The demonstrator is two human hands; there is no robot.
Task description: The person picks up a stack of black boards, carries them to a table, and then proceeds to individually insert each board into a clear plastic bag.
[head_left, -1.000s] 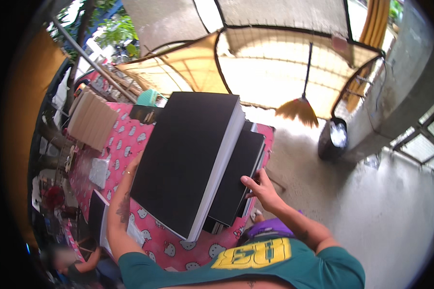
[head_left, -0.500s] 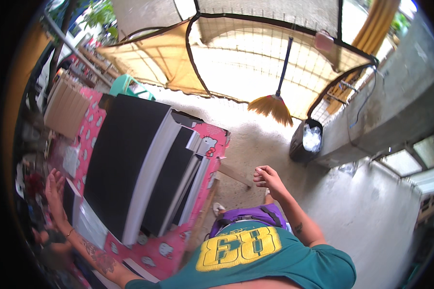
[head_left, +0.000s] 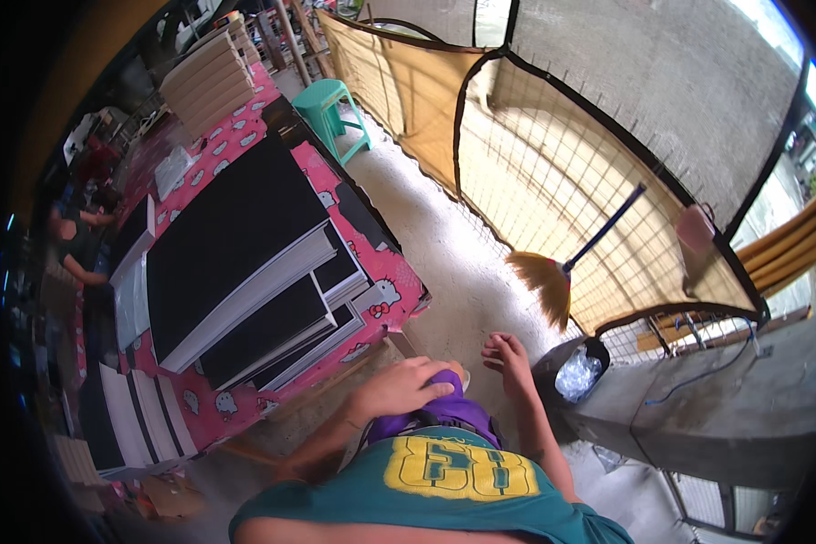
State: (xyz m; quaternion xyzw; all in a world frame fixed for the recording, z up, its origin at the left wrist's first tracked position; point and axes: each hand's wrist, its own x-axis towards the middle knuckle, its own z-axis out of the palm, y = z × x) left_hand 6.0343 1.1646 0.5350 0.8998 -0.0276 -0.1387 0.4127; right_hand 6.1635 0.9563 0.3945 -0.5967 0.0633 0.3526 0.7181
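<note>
Room for moving is given to the right of the bench (head_left: 414, 283) by a strip of pale floor (head_left: 423, 216), bounded farther right by a mesh fence (head_left: 539, 163) and a dark bin (head_left: 553, 367). On the bench, a large black-covered book (head_left: 236, 227) is laid flat, with smaller black-covered books (head_left: 265, 334) set along its right side, near the bench's right edge. Both hands are held off the bench, to its right, apart from the books. The left hand (head_left: 401, 388) is rested at purple shorts (head_left: 453, 412), fingers loosely bent; whether cloth is gripped cannot be told. The right hand's (head_left: 508, 358) fingers are half curled, nothing seen in them. The smaller books are partly hidden by the large one. Left of the bench, a co-worker (head_left: 83, 254) is blurred and dim.
</note>
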